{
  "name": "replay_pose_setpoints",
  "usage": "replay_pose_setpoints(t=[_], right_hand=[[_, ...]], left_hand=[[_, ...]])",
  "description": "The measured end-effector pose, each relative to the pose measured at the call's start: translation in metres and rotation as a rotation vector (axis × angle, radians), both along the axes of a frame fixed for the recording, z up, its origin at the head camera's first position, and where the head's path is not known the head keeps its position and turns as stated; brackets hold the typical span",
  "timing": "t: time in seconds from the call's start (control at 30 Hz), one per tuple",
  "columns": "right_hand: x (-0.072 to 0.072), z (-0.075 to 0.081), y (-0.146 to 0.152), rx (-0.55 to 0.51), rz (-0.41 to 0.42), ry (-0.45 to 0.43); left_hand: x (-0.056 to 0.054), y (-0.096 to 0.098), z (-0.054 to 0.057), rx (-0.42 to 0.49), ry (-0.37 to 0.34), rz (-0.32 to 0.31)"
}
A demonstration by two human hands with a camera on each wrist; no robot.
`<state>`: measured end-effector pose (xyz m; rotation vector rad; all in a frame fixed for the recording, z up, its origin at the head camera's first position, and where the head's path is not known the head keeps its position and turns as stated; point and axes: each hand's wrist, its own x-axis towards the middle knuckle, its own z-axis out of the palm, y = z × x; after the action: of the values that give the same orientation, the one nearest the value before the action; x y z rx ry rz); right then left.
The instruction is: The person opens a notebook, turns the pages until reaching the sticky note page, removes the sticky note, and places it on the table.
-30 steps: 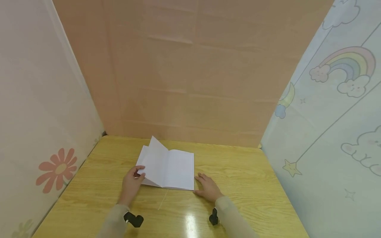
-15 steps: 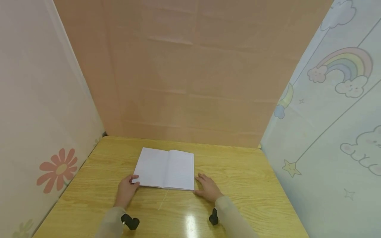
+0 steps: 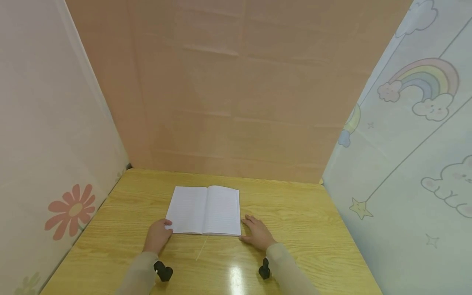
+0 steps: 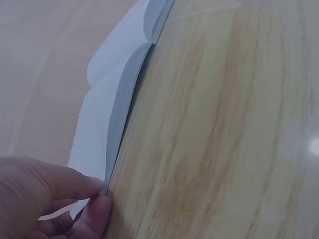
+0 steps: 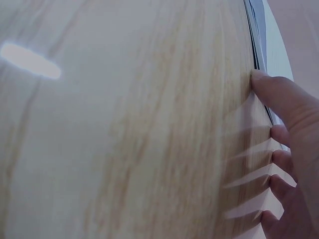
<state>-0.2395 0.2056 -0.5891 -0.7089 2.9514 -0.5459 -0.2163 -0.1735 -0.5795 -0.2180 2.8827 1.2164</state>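
Note:
An open notebook (image 3: pixel 188 209) with white, faintly ruled pages lies flat on the wooden table (image 3: pixel 295 221). At its lower left corner my left hand (image 3: pixel 157 235) pinches the edge between thumb and fingers; the left wrist view shows the fingertips (image 4: pixel 94 188) right at the page corner. My right hand (image 3: pixel 258 233) rests on the table at the lower right edge, its fingers spread and relaxed. In the right wrist view the thumb (image 5: pixel 279 94) touches the notebook's edge, and the other fingertips are on the wood.
A thin pale ribbon (image 3: pixel 202 248) sticks out below the notebook's spine. Behind the table stands a brown backdrop (image 3: pixel 228 102). Patterned panels close both sides, one with a red flower (image 3: pixel 73 211), the other with a rainbow (image 3: pixel 427 78).
A lifted page has gone down to the left, and the left half now lies flat. My left hand has moved down and left with it. The right hand has stayed in place.

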Motion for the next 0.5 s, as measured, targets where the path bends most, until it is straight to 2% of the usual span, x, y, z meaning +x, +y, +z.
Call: replay_pose_setpoints(t=[0.4,0.5], right_hand=[[-0.001,-0.001,0.001,0.007,-0.014,-0.024],[-0.002,-0.002,0.001,0.016,-0.022,-0.022]], left_hand=[[0.004,0.005,0.011,-0.188,0.009,0.023],[0.003,0.010,0.019,-0.215,0.016,0.028]])
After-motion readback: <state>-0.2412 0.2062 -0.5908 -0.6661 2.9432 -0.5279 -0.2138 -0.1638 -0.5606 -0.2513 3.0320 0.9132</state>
